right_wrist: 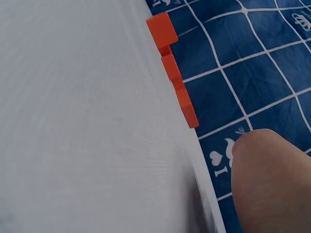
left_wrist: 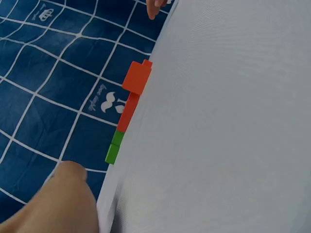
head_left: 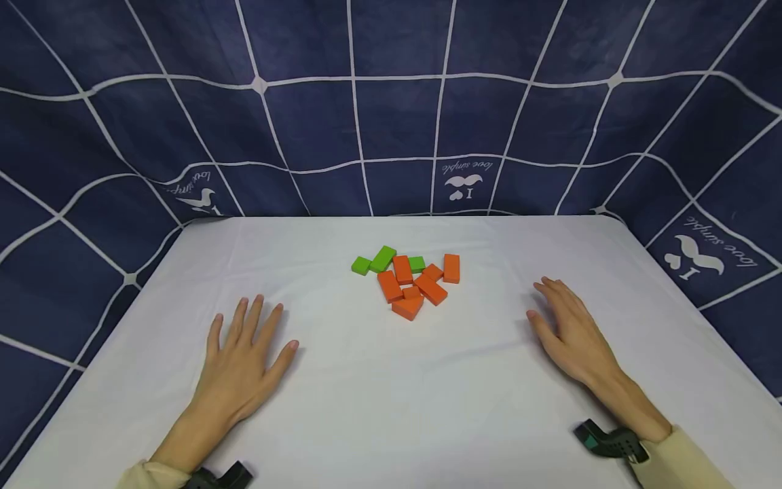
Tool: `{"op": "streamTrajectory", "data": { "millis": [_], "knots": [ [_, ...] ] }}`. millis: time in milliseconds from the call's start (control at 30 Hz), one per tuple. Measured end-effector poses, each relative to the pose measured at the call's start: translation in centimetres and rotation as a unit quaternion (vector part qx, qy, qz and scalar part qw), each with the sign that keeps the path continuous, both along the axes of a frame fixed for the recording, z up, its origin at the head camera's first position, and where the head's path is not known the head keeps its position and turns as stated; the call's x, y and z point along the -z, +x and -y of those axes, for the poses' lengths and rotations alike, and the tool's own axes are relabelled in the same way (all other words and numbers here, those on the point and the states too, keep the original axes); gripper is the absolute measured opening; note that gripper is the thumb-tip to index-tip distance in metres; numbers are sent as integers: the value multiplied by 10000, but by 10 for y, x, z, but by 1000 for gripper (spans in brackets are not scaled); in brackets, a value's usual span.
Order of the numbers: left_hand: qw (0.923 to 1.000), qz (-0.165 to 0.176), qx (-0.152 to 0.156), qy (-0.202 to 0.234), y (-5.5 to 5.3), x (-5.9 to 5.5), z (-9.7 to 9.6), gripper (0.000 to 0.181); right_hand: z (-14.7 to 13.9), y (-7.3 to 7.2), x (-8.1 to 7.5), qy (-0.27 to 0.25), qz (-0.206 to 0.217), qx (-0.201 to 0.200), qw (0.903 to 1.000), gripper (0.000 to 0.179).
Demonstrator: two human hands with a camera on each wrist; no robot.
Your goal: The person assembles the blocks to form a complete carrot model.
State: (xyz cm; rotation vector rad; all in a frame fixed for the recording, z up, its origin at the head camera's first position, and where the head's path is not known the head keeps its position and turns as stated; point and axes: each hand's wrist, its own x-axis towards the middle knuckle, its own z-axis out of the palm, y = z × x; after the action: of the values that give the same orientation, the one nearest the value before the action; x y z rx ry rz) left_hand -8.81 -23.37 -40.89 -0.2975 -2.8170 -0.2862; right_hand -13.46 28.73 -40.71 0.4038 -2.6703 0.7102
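A loose cluster of orange blocks (head_left: 431, 289) and green blocks (head_left: 383, 259) lies on the white table, mostly flat, some touching or overlapping. My left hand (head_left: 241, 370) rests palm down to the left of the cluster, fingers spread and holding nothing. On the other side, my right hand (head_left: 574, 333) lies with relaxed fingers, also holding nothing. Both hands are apart from the blocks. In the left wrist view, orange blocks (left_wrist: 137, 77) and green blocks (left_wrist: 114, 147) stand beyond the thumb; the right wrist view shows orange blocks (right_wrist: 163, 31) only.
The white cloth-covered table (head_left: 391, 407) spreads out around the blocks and hands. Behind it and at both sides hangs a dark blue curtain (head_left: 397, 115) with white grid lines. Each wrist wears a black strapped device (head_left: 611, 440).
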Motion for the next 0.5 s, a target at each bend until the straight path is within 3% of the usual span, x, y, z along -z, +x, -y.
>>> {"op": "streamTrajectory", "data": {
  "millis": [200,333,500],
  "knots": [
    [9954,-152,278,903,-11,-6,-10,62,12,-18,3,-221,173,-234,9993,56],
    [9858,227,495,1588,-26,-8,-21,55,23,-34,5,-321,339,-345,9983,57],
    [9708,664,664,2207,-56,-10,-42,51,41,-56,3,-472,568,-437,9963,58]
  ]
}}
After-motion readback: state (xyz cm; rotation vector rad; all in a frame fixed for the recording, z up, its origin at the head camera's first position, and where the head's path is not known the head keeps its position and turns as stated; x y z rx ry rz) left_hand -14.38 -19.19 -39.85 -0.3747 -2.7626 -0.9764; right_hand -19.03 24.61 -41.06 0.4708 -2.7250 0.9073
